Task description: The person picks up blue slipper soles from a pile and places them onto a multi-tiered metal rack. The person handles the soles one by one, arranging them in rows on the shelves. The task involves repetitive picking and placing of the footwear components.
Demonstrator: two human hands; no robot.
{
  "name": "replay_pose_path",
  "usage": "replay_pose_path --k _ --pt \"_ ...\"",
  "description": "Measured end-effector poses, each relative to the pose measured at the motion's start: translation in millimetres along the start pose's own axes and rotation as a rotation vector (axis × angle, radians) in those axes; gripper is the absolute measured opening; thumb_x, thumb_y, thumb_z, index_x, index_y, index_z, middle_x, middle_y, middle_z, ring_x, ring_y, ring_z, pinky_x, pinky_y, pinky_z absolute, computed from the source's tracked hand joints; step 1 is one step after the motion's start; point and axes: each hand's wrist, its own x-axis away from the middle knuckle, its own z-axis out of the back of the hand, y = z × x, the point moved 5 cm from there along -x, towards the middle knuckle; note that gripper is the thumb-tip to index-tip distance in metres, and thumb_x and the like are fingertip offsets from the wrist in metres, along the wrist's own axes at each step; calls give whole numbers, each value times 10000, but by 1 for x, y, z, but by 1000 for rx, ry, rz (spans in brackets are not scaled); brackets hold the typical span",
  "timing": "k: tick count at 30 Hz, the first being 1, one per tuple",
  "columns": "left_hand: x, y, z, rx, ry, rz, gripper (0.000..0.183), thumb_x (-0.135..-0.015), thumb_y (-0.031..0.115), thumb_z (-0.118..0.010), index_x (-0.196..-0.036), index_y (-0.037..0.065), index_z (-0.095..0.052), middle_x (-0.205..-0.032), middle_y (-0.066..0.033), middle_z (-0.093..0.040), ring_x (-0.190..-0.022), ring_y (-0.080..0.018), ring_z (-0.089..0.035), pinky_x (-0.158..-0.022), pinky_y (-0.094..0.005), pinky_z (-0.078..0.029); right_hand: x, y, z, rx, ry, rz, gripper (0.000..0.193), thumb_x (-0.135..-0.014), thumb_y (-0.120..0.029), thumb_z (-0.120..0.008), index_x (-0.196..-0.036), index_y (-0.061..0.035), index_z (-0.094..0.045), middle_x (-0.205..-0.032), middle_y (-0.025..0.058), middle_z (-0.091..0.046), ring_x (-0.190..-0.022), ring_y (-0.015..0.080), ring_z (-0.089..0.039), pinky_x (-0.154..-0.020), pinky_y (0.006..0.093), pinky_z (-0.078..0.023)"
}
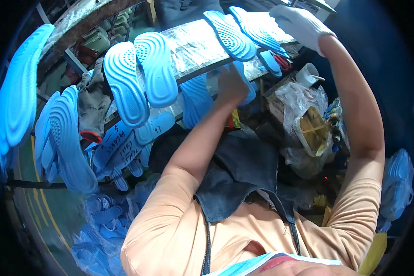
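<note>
My left hand is bare and reaches below the front edge of the upper shelf. Its fingers are curled, a little blurred, against a blue insole, which the hand partly hides. My right hand, in a white knitted glove, rests at the right end of the upper shelf, its fingers stretched toward the left; glare washes out their detail. Just left of the glove, a pair of blue insoles with ridges and raised dots leans over the shelf edge. Another pair of blue insoles hangs over the edge farther left.
The plastic-covered shelf crosses in front of me. More blue insoles hang at the left beside a dark glove. Red-handled scissors, a white cup and a plastic-lined container stand at right. Bagged insoles lie lower left.
</note>
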Motion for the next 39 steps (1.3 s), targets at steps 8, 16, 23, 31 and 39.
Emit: replay_pose_path --k 8,16,23,31,39 --pt "2 13 -30 -336 -168 22 767 -802 471 -696 -1308 -55 -460 -1384 -291 -402 -1300 -427 -382 -1046 -498 -372 149 27 62 20 -119 -170 271 -960 -191 -539 -1179 -50 -615 -1098 125 -660 -1005 267 -638 -933 328 -501" --pt "-10 10 -31 -313 -248 227 640 -821 233 -614 -1342 -74 -405 -1391 -296 -401 -1283 -438 -417 -996 -447 -448 239 37 90 -112 -73 -238 327 -935 -210 -559 -1195 -18 -612 -1082 146 -669 -978 241 -650 -924 330 -501" --pt "-9 -27 -7 255 -363 195 595 -817 236 -562 -1312 -73 -449 -1113 -271 -633 -996 -314 -660 -873 -469 -517 298 65 113 -174 13 -248 360 -930 -239 -550 -1216 -25 -596 -1076 160 -666 -1019 245 -641 -937 347 -490" --pt "140 163 32 1767 -1090 63 715 -770 70 -542 -1408 -87 -260 -1273 -357 -491 -1065 -388 -630 -859 -480 -574 341 79 144 -159 33 -382 344 -932 -212 -544 -1210 -16 -589 -1121 136 -656 -1076 237 -620 -972 337 -463" --pt "214 249 -22 1928 -1414 400 644 -835 75 -439 -1437 -40 -243 -1255 -332 -493 -1066 -393 -620 -866 -501 -562 362 99 144 -103 37 -399 337 -934 -213 -555 -1206 -18 -593 -1112 132 -659 -1055 223 -622 -955 333 -470"
